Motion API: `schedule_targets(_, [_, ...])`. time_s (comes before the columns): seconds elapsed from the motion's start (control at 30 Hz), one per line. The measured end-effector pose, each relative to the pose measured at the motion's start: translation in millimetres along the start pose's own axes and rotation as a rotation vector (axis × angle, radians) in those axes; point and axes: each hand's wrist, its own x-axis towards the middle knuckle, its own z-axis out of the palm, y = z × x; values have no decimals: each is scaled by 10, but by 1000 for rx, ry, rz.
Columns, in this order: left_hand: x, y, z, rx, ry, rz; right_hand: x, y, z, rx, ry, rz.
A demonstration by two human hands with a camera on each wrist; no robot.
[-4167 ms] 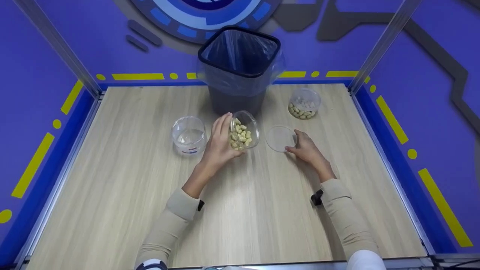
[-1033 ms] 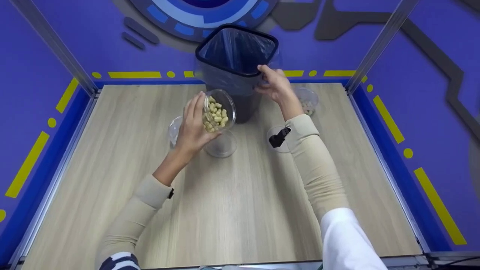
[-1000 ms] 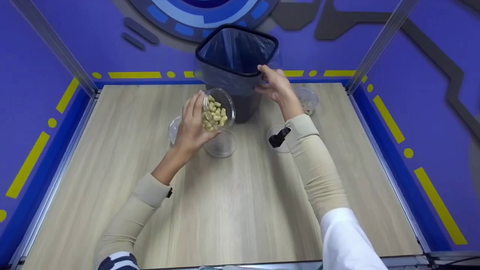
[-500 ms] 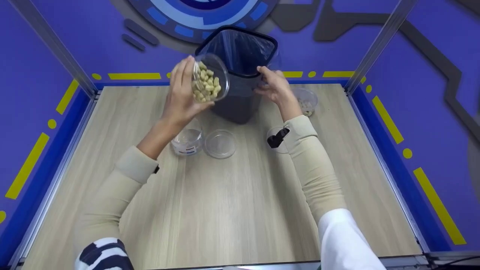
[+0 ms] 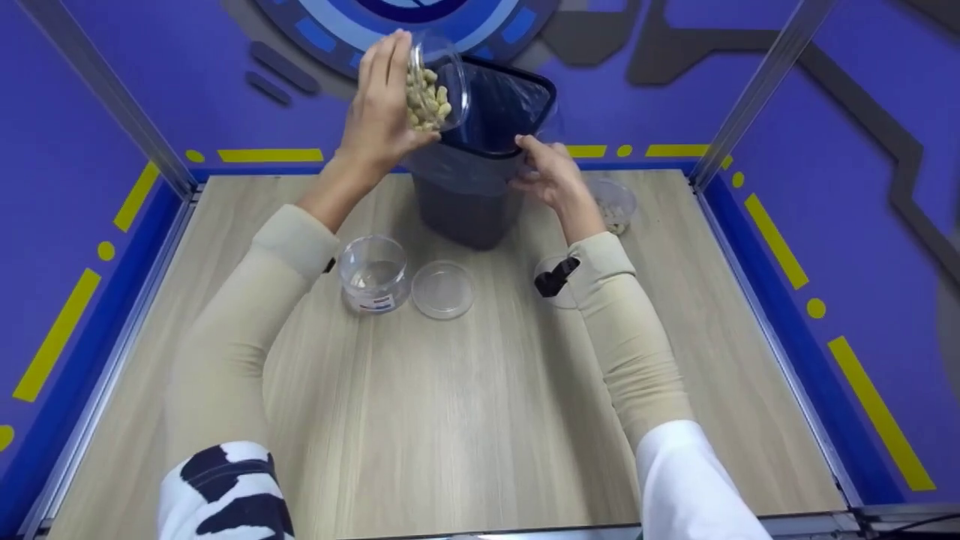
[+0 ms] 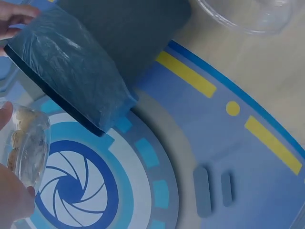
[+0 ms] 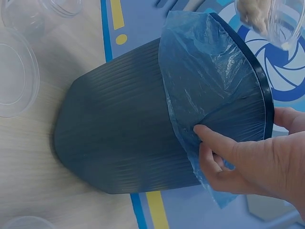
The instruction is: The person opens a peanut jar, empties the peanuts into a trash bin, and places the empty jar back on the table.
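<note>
My left hand (image 5: 382, 105) grips a clear plastic jar (image 5: 459, 94) of unshelled peanuts (image 5: 427, 105). The jar is tilted on its side, with its mouth toward the right, above the left part of a dark trash bin (image 5: 469, 206). The peanuts lie inside the jar. With thumb and fingers, my right hand (image 5: 553, 171) pinches the bin's near right rim, over the clear bag liner (image 7: 200, 71). In the left wrist view, part of the left hand (image 6: 14, 198) is seen around the jar (image 6: 35, 148). The bottom of the bin's inside is hidden.
A clear jar (image 5: 373, 274) with a small label stands at left, a round lid (image 5: 442, 290) flat beside it. Another lid (image 5: 564, 301) lies partly under the right sleeve. Back right stands a clear container with nuts (image 5: 613, 210), partly hidden by the right arm. Walls enclose the table.
My left hand has lifted the peanut jar up and away to the bin's opening. My right hand left the lid earlier and took hold of the bin's rim, where it has stayed.
</note>
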Motion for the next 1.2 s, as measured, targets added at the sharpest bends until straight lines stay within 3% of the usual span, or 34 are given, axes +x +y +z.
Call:
schedule_targets(0.13, [141, -7, 92, 57, -55, 14, -2, 25, -8, 17, 2, -14])
schedule_targets(0.33, [268, -112, 182, 240, -153, 63, -5, 58, 8, 25, -11, -5])
schedule_targets(0.47, [376, -191, 202, 263, -191, 37, -6, 52, 11, 19, -9, -7])
schedule_targets(0.6, [443, -261, 151, 256, -184, -20, -7, 51, 28, 13, -13, -26])
schedule_targets(0.9, [422, -327, 85, 250, -209, -75, -10, 33, 16, -4, -19, -47])
schedule_targets(1.0, [404, -331, 101, 260, -214, -47, -12, 28, 5, -13, -19, -51])
schedule_targets(1.2, [369, -368, 149, 371, -210, 78, -20, 47, 12, -13, -25, -57])
